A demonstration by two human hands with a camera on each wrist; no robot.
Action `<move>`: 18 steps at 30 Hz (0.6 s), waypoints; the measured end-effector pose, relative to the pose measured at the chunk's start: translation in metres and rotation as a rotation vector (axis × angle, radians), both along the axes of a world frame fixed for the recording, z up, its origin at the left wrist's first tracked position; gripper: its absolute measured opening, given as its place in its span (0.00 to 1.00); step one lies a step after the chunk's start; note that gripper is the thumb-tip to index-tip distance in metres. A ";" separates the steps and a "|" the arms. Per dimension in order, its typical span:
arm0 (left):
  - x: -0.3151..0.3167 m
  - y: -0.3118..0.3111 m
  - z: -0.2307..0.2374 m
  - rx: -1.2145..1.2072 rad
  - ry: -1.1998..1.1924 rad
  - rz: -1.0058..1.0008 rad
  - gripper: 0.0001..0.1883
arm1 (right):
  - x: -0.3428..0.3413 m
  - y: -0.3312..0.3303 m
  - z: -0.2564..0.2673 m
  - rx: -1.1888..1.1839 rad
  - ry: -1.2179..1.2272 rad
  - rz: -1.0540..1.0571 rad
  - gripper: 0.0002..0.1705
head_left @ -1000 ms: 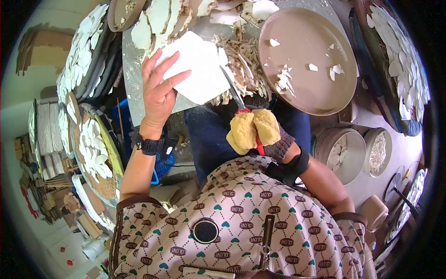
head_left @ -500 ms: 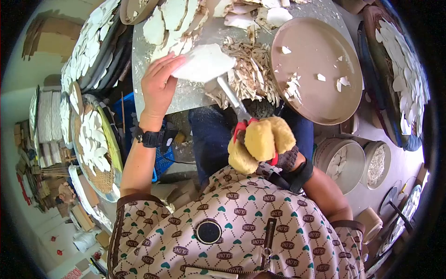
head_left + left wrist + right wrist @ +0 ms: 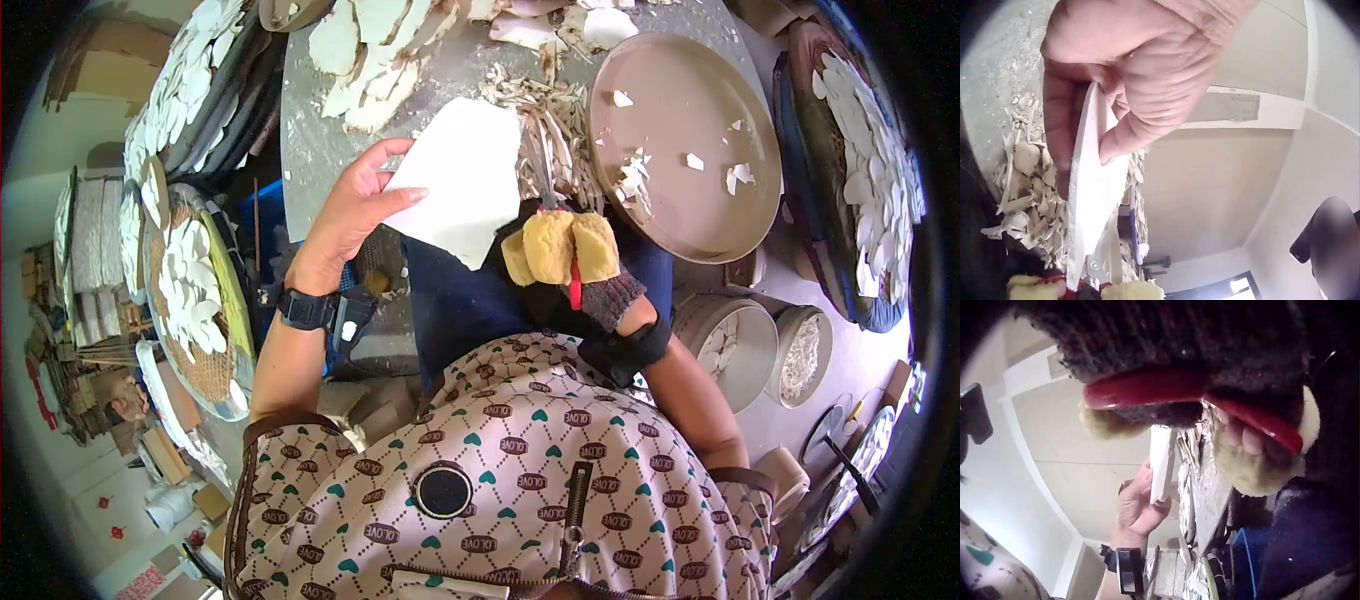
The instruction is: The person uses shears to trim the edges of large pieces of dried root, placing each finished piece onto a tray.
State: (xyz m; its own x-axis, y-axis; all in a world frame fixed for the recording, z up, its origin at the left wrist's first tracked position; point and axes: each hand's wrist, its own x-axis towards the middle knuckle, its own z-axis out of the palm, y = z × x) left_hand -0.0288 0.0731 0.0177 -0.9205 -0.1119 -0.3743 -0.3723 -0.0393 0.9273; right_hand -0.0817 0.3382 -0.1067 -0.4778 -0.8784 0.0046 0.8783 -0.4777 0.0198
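My bare left hand pinches a flat white slice by its left edge, thumb on the near face and fingers behind it. In the left wrist view the slice is seen nearly edge-on, with its far end at the scissors. A dark knitted glove with yellow foam pads covers my right hand, which grips the red handles of the scissors. Their metal blades point up the table along the slice's right edge, partly hidden there.
Beyond the slice lie pale trimmings on the grey table, with larger brown-edged slices behind. A round brown tray with white scraps stands right. Buckets sit lower right. Racks of white slices flank both sides.
The slice tilted to a narrower view, then came back broad-faced and nearer my body. My left hand moved down with it. The scissors dropped away, then rose back to its edge.
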 end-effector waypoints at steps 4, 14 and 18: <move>0.004 0.001 -0.002 0.062 -0.072 -0.065 0.28 | -0.003 -0.001 -0.003 0.004 -0.119 0.011 0.15; -0.006 -0.012 0.000 0.007 -0.048 -0.087 0.22 | -0.009 0.009 -0.007 0.239 0.226 0.070 0.14; -0.010 -0.017 0.005 0.038 -0.105 -0.097 0.19 | -0.008 -0.003 0.039 0.635 0.088 -0.035 0.17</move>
State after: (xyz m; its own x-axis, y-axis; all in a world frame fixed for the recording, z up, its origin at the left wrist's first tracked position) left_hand -0.0383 0.0559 0.0230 -0.8818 -0.0082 -0.4715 -0.4710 -0.0323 0.8815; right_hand -0.0893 0.3354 -0.0675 -0.5277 -0.7068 -0.4712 0.8475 -0.4007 -0.3480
